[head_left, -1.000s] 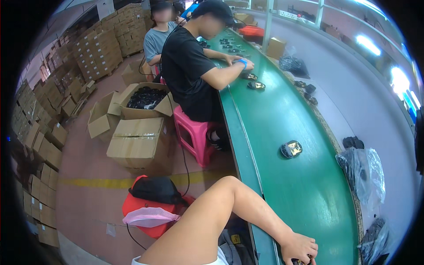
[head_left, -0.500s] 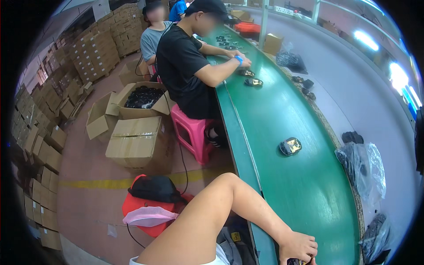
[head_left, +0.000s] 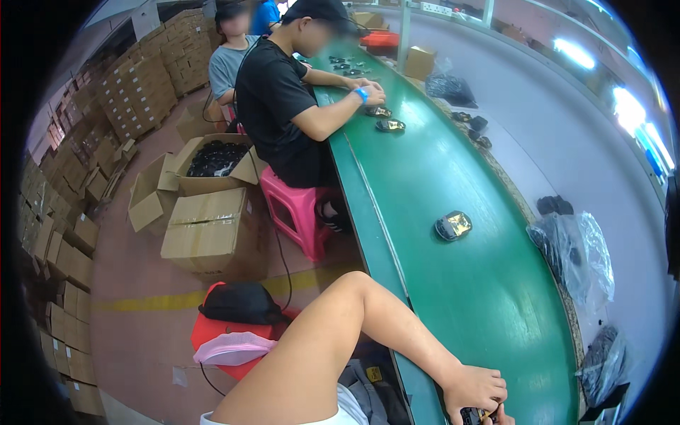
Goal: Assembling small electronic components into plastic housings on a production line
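Observation:
My left hand (head_left: pixel 473 389) is bent over a small black device (head_left: pixel 469 415) at the bottom of the green work surface, its fingers curled round the far side. Some yellow or gold shows on the device beside my fingers. Only a few fingers of my right hand (head_left: pixel 503 416) come into view at the lower edge, closed against the device's right side; the rest is cut off. Farther up the surface lies a rounded black device with a shiny gold panel (head_left: pixel 453 226), touched by nobody.
A long green bench (head_left: pixel 489 297) runs away from me. A co-worker in black (head_left: pixel 276 99) sits at its left side, hands over similar devices (head_left: pixel 390 125). Plastic bags (head_left: pixel 577 255) line the right edge. Cartons (head_left: pixel 205 234), a pink stool (head_left: pixel 294 219) and a red seat with bags (head_left: pixel 237 333) stand left.
The whole view has shifted slightly, so the bench and co-worker appear farther left. More of the black device now shows under my left hand, and more right-hand fingers show beside it.

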`<state>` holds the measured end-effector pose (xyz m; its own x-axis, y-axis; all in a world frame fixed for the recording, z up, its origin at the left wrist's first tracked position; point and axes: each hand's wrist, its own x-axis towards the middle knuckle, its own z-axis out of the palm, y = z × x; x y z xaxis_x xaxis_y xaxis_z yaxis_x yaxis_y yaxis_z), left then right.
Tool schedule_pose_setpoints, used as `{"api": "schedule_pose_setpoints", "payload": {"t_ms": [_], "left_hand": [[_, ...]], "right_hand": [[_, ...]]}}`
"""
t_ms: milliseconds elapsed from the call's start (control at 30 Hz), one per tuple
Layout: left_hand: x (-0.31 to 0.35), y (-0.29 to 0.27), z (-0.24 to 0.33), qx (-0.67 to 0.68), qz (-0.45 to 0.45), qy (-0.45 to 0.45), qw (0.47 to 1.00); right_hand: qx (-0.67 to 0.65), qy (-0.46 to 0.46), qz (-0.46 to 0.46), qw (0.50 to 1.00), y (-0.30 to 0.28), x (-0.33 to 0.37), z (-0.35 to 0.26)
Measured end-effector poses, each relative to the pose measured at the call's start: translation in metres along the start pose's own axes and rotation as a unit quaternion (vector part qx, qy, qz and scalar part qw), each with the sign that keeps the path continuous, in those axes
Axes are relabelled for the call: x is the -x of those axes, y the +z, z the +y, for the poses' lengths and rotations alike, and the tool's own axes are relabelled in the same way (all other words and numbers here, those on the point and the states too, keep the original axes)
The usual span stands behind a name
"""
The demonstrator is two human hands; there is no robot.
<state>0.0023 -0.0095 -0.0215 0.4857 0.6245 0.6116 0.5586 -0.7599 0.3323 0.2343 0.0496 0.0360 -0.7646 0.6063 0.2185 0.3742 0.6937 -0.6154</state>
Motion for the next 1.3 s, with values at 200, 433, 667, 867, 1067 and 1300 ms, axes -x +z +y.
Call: {"api": "schedule_pose_setpoints", "payload": {"t_ms": [200, 433, 667, 867, 1067, 1300], "left_hand": [[-0.002, 0.001, 0.015, -0.01, -0.043, -0.037, 0.998], [-0.014, 0.021, 0.006, 0.025, -0.009, -0.025, 0.999], [-0.014, -0.021, 0.0, 0.011, -0.09, -0.093, 0.992], [-0.011, -0.011, 0.01, -0.021, -0.092, -0.077, 0.993], [-0.011, -0.021, 0.019, -0.018, -0.112, -0.119, 0.986], [-0.01, -0.02, 0.014, 0.006, -0.118, -0.118, 0.986]], "right_hand": [[0.0, 0.006, -0.003, 1.0, 0.001, 0.006, 0.001], [-0.131, 0.141, 0.111, 0.975, -0.003, 0.011, 0.027], [-0.032, -0.021, 0.083, 0.996, -0.015, -0.032, 0.007], [-0.056, 0.018, 0.108, 0.992, -0.004, -0.02, 0.009], [-0.045, -0.001, 0.105, 0.993, 0.004, -0.014, 0.011], [-0.001, -0.022, 0.099, 0.995, 0.012, -0.02, 0.009]]}}
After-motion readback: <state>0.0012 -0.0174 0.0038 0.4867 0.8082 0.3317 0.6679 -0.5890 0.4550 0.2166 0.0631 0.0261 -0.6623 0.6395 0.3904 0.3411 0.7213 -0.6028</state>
